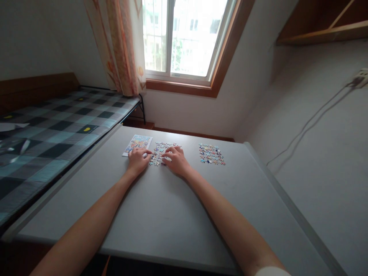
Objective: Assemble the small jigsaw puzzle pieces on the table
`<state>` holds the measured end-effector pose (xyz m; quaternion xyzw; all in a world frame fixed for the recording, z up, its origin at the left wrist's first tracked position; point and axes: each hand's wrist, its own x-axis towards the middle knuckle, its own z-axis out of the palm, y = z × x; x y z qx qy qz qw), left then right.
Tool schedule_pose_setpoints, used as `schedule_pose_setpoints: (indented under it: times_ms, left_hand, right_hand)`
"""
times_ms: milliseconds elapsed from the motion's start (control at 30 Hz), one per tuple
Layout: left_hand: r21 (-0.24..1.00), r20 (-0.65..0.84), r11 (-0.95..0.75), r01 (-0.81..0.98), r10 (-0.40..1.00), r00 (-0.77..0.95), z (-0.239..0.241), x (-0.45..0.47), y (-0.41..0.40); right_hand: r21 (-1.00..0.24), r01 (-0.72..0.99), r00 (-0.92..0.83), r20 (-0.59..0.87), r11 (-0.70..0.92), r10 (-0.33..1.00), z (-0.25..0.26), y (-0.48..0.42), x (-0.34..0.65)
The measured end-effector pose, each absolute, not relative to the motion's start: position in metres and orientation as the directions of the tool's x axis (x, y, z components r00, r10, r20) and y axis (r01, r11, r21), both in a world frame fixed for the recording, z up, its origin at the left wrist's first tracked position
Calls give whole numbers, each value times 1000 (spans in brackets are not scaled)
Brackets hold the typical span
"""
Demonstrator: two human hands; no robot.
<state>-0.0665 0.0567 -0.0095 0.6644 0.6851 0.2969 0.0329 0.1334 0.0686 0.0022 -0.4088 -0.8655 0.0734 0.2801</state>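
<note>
Both my hands rest on a grey table (161, 207) over a patch of joined jigsaw pieces (160, 152). My left hand (138, 159) lies at the patch's left edge, fingers curled with the fingertips pressing on the pieces. My right hand (175, 159) sits on the patch's right side, fingers bent and pinched down on a piece I cannot make out. A colourful printed picture card (137, 144) lies just left of my left hand. A second cluster of loose jigsaw pieces (212, 154) is spread to the right, apart from both hands.
A bed with a checked cover (51, 134) runs along the table's left edge. A window (184, 38) with a curtain (120, 46) is behind the table. A white wall with a cable (310, 122) stands close on the right, a wooden shelf (322, 27) above.
</note>
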Motion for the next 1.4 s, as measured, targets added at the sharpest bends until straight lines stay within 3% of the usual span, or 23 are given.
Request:
schedule_pose_setpoints:
  times_ms: [133, 467, 933, 1167, 1400]
  left_hand:
    - [460, 349, -66, 886, 931, -112, -8, -66, 57]
    - [466, 336, -58, 883, 935, -116, -7, -66, 56]
    - [469, 361, -95, 878, 928, -92, -8, -68, 57]
    - [475, 344, -83, 876, 934, -99, -6, -67, 56]
    - [464, 373, -99, 880, 923, -93, -8, -67, 57]
  right_hand:
    - [-322, 681, -586, 298, 657, 753, 19, 86, 126]
    - [-177, 686, -693, 135, 706, 708, 39, 103, 108]
    - [-169, 669, -722, 81, 723, 687, 39, 109, 102]
    - [-162, 698, -710, -28, 698, 703, 45, 109, 97]
    - [-217, 703, -696, -17, 677, 718, 43, 107, 102]
